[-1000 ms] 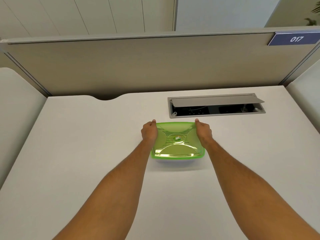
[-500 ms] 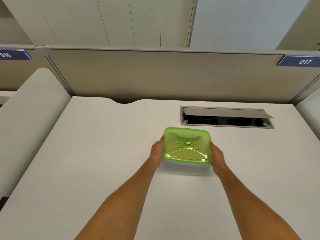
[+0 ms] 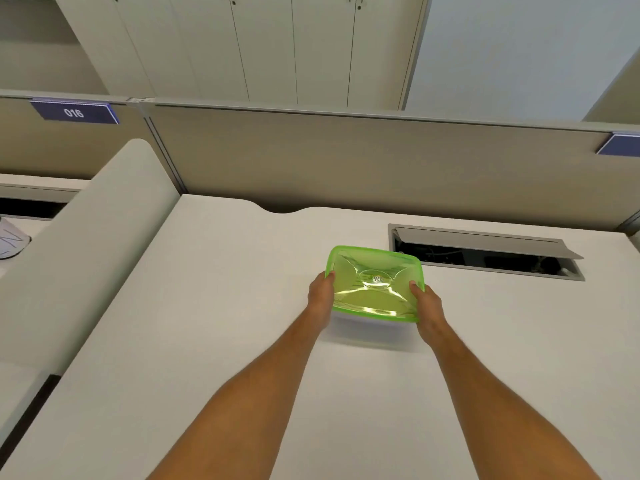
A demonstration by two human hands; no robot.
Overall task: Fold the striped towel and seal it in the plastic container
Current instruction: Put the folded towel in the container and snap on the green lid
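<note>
The plastic container (image 3: 360, 320) with its translucent green lid (image 3: 375, 284) is at the middle of the white desk (image 3: 194, 334), tilted with its near edge raised slightly. My left hand (image 3: 321, 299) grips its left side and my right hand (image 3: 427, 306) grips its right side, thumbs on the lid's rim. The lid lies over the whole container. The striped towel cannot be made out through the glare on the lid.
An open cable tray (image 3: 485, 252) with a raised grey flap is recessed in the desk just right of and behind the container. A beige partition (image 3: 346, 161) closes the far edge. A rounded side panel (image 3: 86, 244) borders the desk on the left.
Both hands slid from the container's far corners back along its sides to the near half. The camera tilted up and turned left, so more of the partition and cabinets shows.
</note>
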